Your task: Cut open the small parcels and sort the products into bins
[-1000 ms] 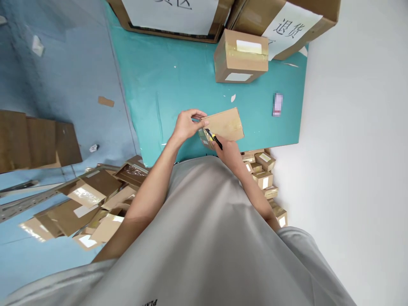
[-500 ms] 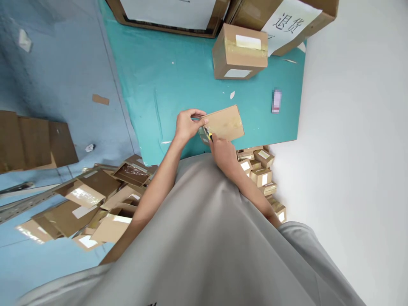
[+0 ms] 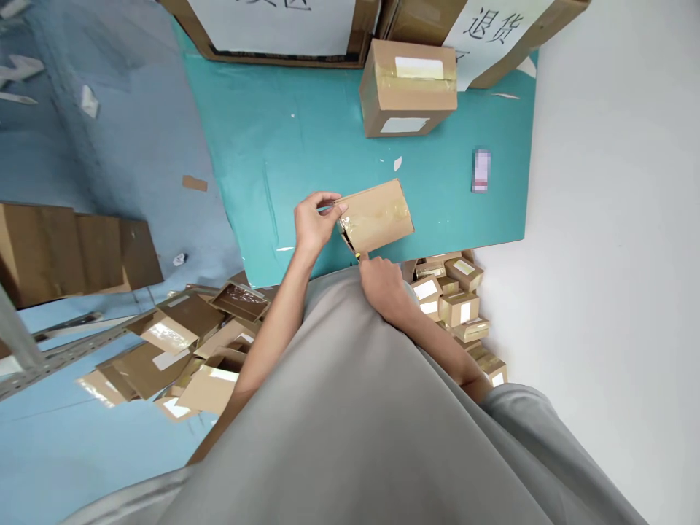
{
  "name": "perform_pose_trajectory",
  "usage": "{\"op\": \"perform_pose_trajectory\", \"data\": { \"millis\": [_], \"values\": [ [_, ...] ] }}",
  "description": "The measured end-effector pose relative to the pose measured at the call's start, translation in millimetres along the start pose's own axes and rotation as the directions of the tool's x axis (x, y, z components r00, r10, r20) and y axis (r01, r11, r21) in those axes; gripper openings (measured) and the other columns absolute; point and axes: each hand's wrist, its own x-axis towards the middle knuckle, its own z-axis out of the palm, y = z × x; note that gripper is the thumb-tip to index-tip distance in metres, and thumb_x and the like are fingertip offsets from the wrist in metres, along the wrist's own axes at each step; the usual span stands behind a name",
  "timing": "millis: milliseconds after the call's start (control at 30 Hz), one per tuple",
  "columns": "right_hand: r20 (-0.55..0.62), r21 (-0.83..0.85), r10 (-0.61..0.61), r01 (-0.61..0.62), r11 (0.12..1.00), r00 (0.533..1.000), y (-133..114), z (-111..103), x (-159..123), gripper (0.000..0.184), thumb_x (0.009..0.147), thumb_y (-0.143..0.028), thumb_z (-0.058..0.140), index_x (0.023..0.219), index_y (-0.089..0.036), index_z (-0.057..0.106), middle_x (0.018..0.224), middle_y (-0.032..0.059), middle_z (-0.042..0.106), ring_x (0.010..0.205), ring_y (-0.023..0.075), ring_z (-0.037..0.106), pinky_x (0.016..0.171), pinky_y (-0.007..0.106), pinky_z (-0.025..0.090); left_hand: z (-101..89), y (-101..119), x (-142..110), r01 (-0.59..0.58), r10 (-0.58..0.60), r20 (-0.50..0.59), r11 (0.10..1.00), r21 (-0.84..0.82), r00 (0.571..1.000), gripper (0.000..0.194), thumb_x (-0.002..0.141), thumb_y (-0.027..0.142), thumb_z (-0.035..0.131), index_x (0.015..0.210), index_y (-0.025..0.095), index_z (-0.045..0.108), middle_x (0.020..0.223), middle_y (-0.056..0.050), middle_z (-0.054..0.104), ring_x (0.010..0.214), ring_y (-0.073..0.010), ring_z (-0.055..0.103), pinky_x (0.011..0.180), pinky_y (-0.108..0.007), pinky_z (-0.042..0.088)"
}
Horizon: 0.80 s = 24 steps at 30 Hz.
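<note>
A small taped cardboard box sits near the front edge of the teal table. My left hand pinches the box's left end, fingers closed on its corner. My right hand is just below the box, fingers curled round a yellow-and-black utility knife of which only the tip shows at the box's near left corner. My grey shirt hides most of both forearms.
A bigger taped box stands at the table's back, in front of two large labelled cartons. A small card lies at the right. Flattened opened boxes pile on the blue floor left; several small sealed boxes are stacked right.
My right hand has drawn back toward me along the box's left end, and the knife, plainly visible before, is now mostly hidden. The left hand keeps its hold.
</note>
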Motion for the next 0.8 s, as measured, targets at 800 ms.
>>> {"op": "perform_pose_trajectory", "data": {
  "millis": [800],
  "values": [
    [-0.416, 0.652, 0.192, 0.145, 0.744, 0.889, 192.8, 37.8, 79.3, 0.041, 0.118, -0.044, 0.043, 0.134, -0.020, 0.073, 0.111, 0.0117, 0.085, 0.103, 0.0292, 0.081, 0.095, 0.035, 0.057, 93.7, 62.8, -17.0, -0.452, 0.366, 0.278, 0.802, 0.390, 0.888, 0.032, 0.114, 0.046, 0.057, 0.136, 0.033, 0.077, 0.165, -0.008, 0.065, 0.171, -0.0352, 0.042, 0.144, -0.069, 0.024]
  ]
}}
